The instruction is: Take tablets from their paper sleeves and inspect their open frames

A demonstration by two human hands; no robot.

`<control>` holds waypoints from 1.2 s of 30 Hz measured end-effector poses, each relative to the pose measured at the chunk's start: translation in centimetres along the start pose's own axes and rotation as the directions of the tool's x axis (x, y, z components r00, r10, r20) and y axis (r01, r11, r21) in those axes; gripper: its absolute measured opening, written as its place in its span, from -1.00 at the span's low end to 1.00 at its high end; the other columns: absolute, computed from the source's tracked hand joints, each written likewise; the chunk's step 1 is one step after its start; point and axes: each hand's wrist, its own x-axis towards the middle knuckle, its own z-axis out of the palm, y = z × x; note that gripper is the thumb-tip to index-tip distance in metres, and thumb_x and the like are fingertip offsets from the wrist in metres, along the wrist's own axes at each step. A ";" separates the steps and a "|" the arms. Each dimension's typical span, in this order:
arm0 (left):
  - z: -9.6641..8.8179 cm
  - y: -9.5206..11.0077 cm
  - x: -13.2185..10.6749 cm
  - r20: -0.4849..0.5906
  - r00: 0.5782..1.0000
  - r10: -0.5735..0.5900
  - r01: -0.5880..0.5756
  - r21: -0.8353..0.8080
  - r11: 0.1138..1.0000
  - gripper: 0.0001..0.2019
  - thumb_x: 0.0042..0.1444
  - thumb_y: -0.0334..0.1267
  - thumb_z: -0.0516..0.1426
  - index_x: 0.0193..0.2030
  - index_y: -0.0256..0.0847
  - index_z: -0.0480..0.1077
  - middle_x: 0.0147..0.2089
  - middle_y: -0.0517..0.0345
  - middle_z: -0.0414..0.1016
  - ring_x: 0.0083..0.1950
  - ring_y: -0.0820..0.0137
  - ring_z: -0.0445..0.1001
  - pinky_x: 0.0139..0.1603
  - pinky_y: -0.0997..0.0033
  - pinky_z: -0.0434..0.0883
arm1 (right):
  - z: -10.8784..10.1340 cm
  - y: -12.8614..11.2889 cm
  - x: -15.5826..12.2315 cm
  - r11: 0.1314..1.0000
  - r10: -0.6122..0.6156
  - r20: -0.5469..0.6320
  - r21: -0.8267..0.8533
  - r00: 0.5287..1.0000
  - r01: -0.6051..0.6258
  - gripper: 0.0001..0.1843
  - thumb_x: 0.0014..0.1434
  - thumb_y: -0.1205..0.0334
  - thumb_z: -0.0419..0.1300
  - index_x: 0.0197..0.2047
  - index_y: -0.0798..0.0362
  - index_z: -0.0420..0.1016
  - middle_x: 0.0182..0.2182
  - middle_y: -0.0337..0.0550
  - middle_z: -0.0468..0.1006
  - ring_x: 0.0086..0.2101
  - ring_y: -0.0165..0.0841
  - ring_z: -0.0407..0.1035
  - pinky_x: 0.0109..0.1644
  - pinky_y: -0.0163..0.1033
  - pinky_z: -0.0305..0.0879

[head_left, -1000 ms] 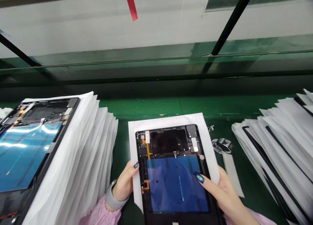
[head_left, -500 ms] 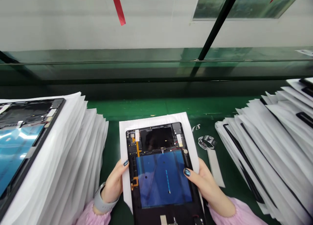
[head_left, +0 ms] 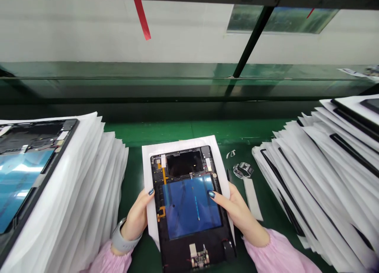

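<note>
A green workbench (head_left: pixel 189 132) holds a left stack of tablet housings (head_left: pixel 97 186) and a right stack (head_left: pixel 319 186), apparently kept apart by protective white paper. At lower center, the left hand (head_left: pixel 136 219) and right hand (head_left: pixel 233 211) clamp an opened tablet (head_left: pixel 189 206) on its white sheet (head_left: pixel 148 162), steadying it.

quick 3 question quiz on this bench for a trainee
1. True or false: the left hand and the right hand both hold the tablet, with a white sheet behind it.
2. Where is the grey band? A left wrist, B right wrist, C on the bench.
3. Fill in: the crumpled silver piece lies on the green bench top to the ___ of the tablet.

Key: 1 true; 2 A; 3 right
</note>
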 end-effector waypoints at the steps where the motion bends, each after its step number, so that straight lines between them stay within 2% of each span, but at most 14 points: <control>1: -0.1 -0.1 0.2 0.002 1.000 0.008 -0.008 0.026 1.000 -0.51 -0.22 0.12 0.37 -0.21 -0.20 0.64 -0.09 -0.02 0.67 0.21 -0.08 0.43 0.28 0.05 0.34 | 0.1 -0.1 0.1 0.999 -0.008 0.001 -0.032 1.000 0.008 -0.51 0.10 -0.08 0.34 0.01 0.04 0.56 -0.23 -0.10 0.66 -0.18 -0.16 0.54 -0.04 -0.11 0.47; 4: -0.2 -0.1 0.9 0.006 0.996 0.094 -0.093 0.207 0.974 -0.52 -0.02 0.08 0.27 -0.08 -0.23 0.59 0.01 0.00 0.63 0.22 -0.02 0.41 0.30 0.10 0.28 | 0.2 -0.5 0.7 0.978 -0.031 -0.012 -0.205 0.999 0.028 -0.60 0.18 0.01 0.25 0.00 0.07 0.55 -0.22 -0.09 0.66 -0.16 -0.13 0.53 -0.03 -0.07 0.46; 7: 0.3 0.3 1.5 0.149 0.968 0.201 -0.249 0.502 0.829 -0.63 0.20 -0.06 0.12 0.01 -0.24 0.54 0.01 0.04 0.61 0.13 0.12 0.47 0.22 0.22 0.30 | 0.2 -0.2 1.4 0.858 -0.093 -0.039 -0.510 0.995 0.060 -0.72 0.23 0.12 0.12 -0.13 0.08 0.56 -0.26 -0.08 0.64 -0.20 -0.15 0.52 -0.07 -0.08 0.45; 9: 0.6 0.5 1.8 0.249 0.947 0.203 -0.318 0.636 0.703 -0.64 0.24 -0.13 0.05 0.03 -0.26 0.51 -0.13 0.07 0.62 -0.09 0.21 0.53 -0.03 0.30 0.40 | 0.1 0.3 1.7 0.754 -0.128 -0.044 -0.653 0.991 0.069 -0.76 0.22 0.18 0.09 -0.23 0.08 0.56 -0.29 -0.06 0.63 -0.22 -0.15 0.51 -0.10 -0.10 0.42; 11: 0.8 0.6 1.8 0.253 0.944 0.211 -0.329 0.732 0.596 -0.61 0.24 -0.17 0.01 0.10 -0.27 0.46 -0.38 0.19 0.55 -0.37 0.31 0.47 -0.32 0.38 0.36 | 0.1 0.9 2.0 0.702 -0.133 -0.044 -0.709 0.990 0.063 -0.78 0.19 0.22 0.10 -0.25 0.07 0.56 -0.27 -0.04 0.63 -0.20 -0.14 0.51 -0.11 -0.12 0.40; 14: 0.7 0.7 1.7 0.209 0.942 0.263 -0.313 0.830 0.461 -0.50 0.23 -0.20 -0.03 0.27 -0.30 0.29 -0.58 0.36 0.30 -0.55 0.40 0.28 -0.47 0.42 0.20 | -0.1 1.2 1.8 0.654 -0.117 -0.066 -0.756 0.991 0.027 -0.68 0.17 0.24 0.11 -0.04 0.09 0.54 -0.31 -0.07 0.62 -0.30 -0.15 0.50 -0.20 -0.14 0.37; 17: 0.5 0.8 1.6 0.207 0.938 0.276 -0.313 0.850 0.424 -0.46 0.22 -0.20 -0.05 0.33 -0.31 0.19 -0.59 0.42 0.18 -0.55 0.39 0.25 -0.46 0.41 0.17 | -1.0 0.5 1.0 0.562 -0.145 -0.128 -0.827 0.981 -0.024 -0.47 0.21 0.19 0.09 0.23 0.18 0.35 -0.48 -0.16 0.56 -0.49 -0.20 0.44 -0.34 -0.15 0.31; 19: 0.4 0.9 1.7 0.209 0.941 0.267 -0.311 0.849 0.427 -0.48 0.22 -0.18 -0.05 0.29 -0.31 0.22 -0.59 0.42 0.15 -0.55 0.38 0.26 -0.44 0.40 0.18 | -2.2 -0.3 0.2 0.458 -0.297 -0.208 -0.887 0.932 -0.052 -0.48 0.28 0.14 0.05 0.25 0.16 0.34 -0.46 -0.14 0.56 -0.50 -0.22 0.43 -0.37 -0.16 0.30; 22: 0.5 0.9 1.8 0.229 0.937 0.264 -0.318 0.872 0.373 -0.50 0.19 -0.19 -0.05 0.24 -0.32 0.25 -0.56 0.38 0.23 -0.52 0.34 0.32 -0.40 0.38 0.22 | -4.7 -1.3 -0.6 0.250 -0.604 -0.241 -0.962 0.760 -0.107 -0.57 0.30 0.11 0.01 0.10 0.10 0.50 -0.15 0.09 0.60 -0.20 -0.07 0.46 -0.17 -0.03 0.39; 24: 0.5 1.0 1.8 0.239 0.935 0.263 -0.317 0.895 0.313 -0.49 0.18 -0.22 -0.07 0.25 -0.33 0.23 -0.53 0.34 0.29 -0.49 0.32 0.36 -0.37 0.35 0.25 | -6.2 -1.2 -0.7 0.150 -0.650 -0.173 -0.984 0.740 -0.099 -0.58 0.27 0.12 0.01 0.05 0.10 0.53 0.02 0.17 0.53 -0.01 0.05 0.38 0.00 0.12 0.37; 27: 0.6 1.0 1.7 0.237 0.939 0.248 -0.298 0.922 0.249 -0.51 0.18 -0.26 -0.10 0.25 -0.31 0.20 -0.51 0.32 0.33 -0.49 0.30 0.37 -0.38 0.33 0.24 | -7.6 0.0 -0.5 0.155 -0.610 -0.131 -0.987 0.781 -0.044 -0.61 0.25 0.15 0.04 0.03 0.10 0.53 0.08 0.17 0.50 0.09 0.05 0.33 0.14 0.18 0.32; 31: 0.6 1.2 1.4 0.232 0.950 0.210 -0.275 0.938 0.209 -0.54 0.20 -0.28 -0.12 0.24 -0.27 0.17 -0.51 0.33 0.31 -0.46 0.28 0.40 -0.36 0.33 0.22 | -8.0 1.6 0.3 0.242 -0.608 -0.195 -0.969 0.769 -0.054 -0.65 0.24 0.18 0.03 -0.03 0.10 0.52 0.07 0.20 0.50 0.09 0.03 0.36 0.16 0.20 0.31; 34: 0.6 1.4 1.2 0.219 0.957 0.193 -0.254 0.951 0.178 -0.55 0.20 -0.32 -0.12 0.23 -0.25 0.16 -0.51 0.32 0.32 -0.44 0.26 0.42 -0.35 0.32 0.20 | -7.8 1.4 0.7 0.250 -0.602 -0.198 -0.967 0.774 -0.053 -0.68 0.22 0.14 0.06 -0.08 0.10 0.52 0.10 0.23 0.45 0.11 0.06 0.34 0.15 0.22 0.31; 36: 0.7 1.6 1.0 0.218 0.957 0.192 -0.251 0.954 0.165 -0.57 0.21 -0.33 -0.12 0.22 -0.25 0.16 -0.50 0.31 0.35 -0.43 0.25 0.45 -0.35 0.32 0.19 | -7.6 0.2 0.2 0.264 -0.592 -0.194 -0.964 0.782 -0.039 -0.62 0.22 0.09 0.07 -0.02 0.13 0.50 0.19 0.28 0.33 0.17 0.10 0.28 0.16 0.25 0.30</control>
